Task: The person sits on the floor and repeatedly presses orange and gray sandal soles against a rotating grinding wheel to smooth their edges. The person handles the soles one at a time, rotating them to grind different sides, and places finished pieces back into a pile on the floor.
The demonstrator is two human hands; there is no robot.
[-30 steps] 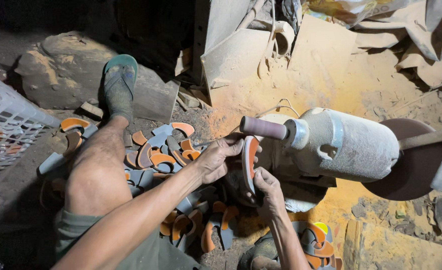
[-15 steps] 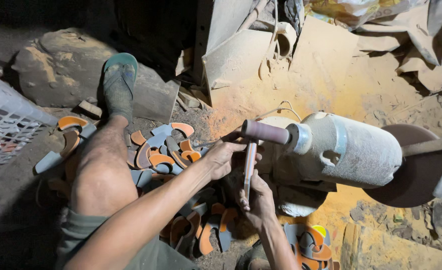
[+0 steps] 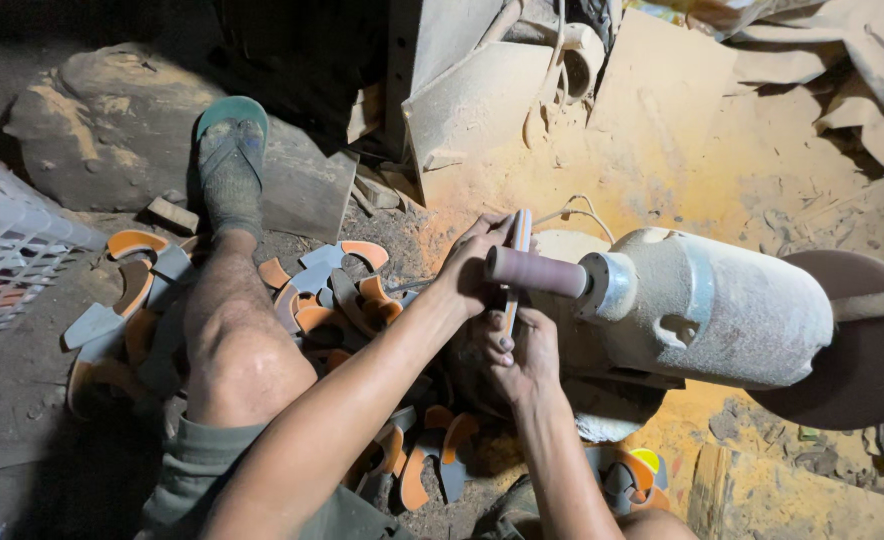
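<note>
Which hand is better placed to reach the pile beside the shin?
Probably left: the left hand holds the curved piece on the pile side; the right hand grips below the drum.

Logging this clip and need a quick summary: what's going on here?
A person sitting on the dusty ground holds a thin curved orange-and-grey piece edge-on against the pinkish sanding drum of a dust-coated motor. The left hand grips its upper part, the right hand its lower end. A heap of similar curved orange and grey pieces lies around the bare leg, with a white plastic basket at the left.
</note>
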